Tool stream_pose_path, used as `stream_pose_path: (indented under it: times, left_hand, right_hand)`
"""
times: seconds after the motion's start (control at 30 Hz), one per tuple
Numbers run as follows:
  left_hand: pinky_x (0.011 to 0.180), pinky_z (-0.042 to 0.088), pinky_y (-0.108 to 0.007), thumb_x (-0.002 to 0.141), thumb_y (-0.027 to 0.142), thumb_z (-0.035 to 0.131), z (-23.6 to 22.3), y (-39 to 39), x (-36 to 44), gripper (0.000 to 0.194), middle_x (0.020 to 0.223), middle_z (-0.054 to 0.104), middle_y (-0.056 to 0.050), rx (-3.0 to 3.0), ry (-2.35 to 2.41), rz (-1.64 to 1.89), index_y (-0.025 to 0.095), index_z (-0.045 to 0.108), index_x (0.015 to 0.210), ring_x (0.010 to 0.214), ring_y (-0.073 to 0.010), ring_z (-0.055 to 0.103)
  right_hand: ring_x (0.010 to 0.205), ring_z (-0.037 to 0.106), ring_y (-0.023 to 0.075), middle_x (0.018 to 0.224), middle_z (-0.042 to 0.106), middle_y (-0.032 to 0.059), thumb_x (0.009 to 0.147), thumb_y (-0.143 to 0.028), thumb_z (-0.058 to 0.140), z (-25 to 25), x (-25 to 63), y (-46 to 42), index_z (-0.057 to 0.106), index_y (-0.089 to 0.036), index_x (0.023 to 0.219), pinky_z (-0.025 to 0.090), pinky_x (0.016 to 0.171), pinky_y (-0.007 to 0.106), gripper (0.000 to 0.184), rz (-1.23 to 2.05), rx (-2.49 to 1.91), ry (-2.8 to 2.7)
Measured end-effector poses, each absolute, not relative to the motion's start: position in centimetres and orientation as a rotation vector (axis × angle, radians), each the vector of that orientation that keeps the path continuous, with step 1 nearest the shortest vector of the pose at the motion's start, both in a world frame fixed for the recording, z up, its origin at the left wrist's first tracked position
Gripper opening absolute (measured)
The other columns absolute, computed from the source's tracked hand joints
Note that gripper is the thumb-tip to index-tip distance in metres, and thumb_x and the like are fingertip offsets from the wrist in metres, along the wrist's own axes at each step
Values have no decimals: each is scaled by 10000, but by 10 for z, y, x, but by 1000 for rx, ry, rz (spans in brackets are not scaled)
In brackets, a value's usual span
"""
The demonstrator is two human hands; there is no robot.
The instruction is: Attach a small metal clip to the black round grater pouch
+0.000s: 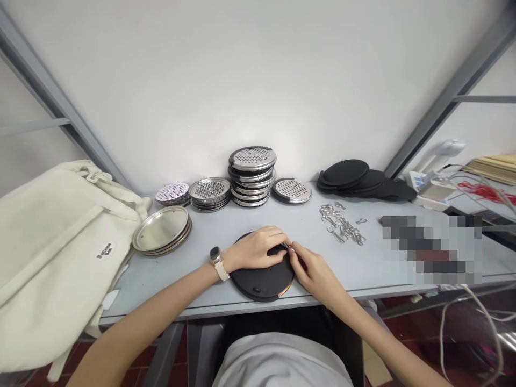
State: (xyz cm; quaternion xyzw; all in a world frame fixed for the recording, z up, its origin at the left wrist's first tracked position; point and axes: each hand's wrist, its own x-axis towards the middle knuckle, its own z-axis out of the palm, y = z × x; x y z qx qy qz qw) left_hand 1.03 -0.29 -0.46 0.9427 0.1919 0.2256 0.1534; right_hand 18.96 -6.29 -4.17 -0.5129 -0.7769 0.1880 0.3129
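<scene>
A black round disc [262, 279] lies near the table's front edge, with a short glossy orange-red strip on its rim. My left hand [258, 248] rests across its upper part, fingers curled and thumb gripping at the right edge. From the right, my right hand [312, 269] meets it there, thumb and fingertips pinched together. A small shiny metal piece [285, 245] shows between the two hands' fingertips; its exact kind is too small to tell. Beyond my right hand, several metal snap clips [342, 226] are scattered on the table.
Along the wall stand a tall stack of round graters [253, 174], a single grater [292, 191], more grater plates [209, 193] and black discs [355, 180]. Plain metal discs [161, 231] lie left, beside a cream bag [60, 258]. A blurred-out patch [431, 250] and cables are at right.
</scene>
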Motion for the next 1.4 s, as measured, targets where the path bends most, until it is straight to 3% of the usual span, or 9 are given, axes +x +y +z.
stream_pose_path:
  times: [0.87,1.4]
  left_hand:
    - [868,438,-287,861,129,484,-5,-4,10,166,971,577,-65,2659,549,636,154,530,1019,948,-173,535]
    - [848,426,-296,861,128,460,-2,-4,10,134,901,569,-56,2700,544,612,166,549,952,894,-178,530]
  right_hand:
    - [506,357,103,602,362,-62,963,-295,309,-44,191,-64,344,-230,754,309,511,220,222,548,-1302,-1915]
    - [508,397,114,590,423,-49,940,-296,335,-39,189,-65,376,-231,750,333,500,222,204,570,-1311,-1944]
